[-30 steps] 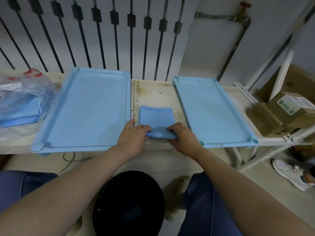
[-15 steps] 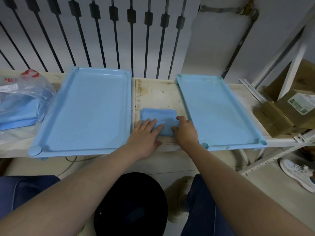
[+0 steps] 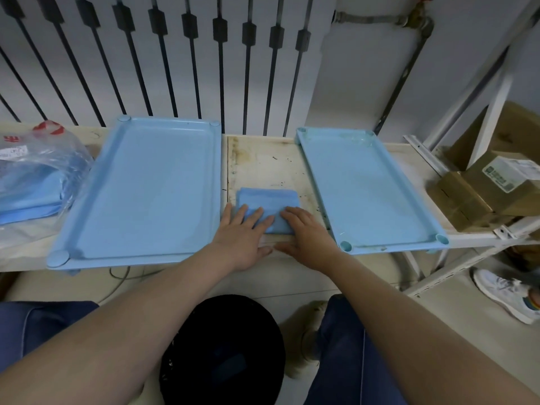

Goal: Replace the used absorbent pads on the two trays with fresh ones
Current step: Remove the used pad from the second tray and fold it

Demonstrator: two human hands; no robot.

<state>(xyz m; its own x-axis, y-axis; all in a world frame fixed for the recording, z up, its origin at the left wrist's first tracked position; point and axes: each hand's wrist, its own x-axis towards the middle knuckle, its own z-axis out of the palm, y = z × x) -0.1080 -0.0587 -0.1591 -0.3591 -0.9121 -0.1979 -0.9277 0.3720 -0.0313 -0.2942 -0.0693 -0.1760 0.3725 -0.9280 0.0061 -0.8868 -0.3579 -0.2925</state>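
On the stained shelf (image 3: 263,162), the left hand (image 3: 239,233) and right hand (image 3: 308,233) press straight, unclenched fingers flat onto the folded pad (image 3: 268,198).

No wording could be read. Red printed characters showed on a plastic bag (image 3: 43,165) at the left edge of the frame, beside a small white sticker (image 3: 13,152), both blurred. At right, a box (image 3: 479,197) carried a white label (image 3: 511,174) with a green mark, its print too small to read.
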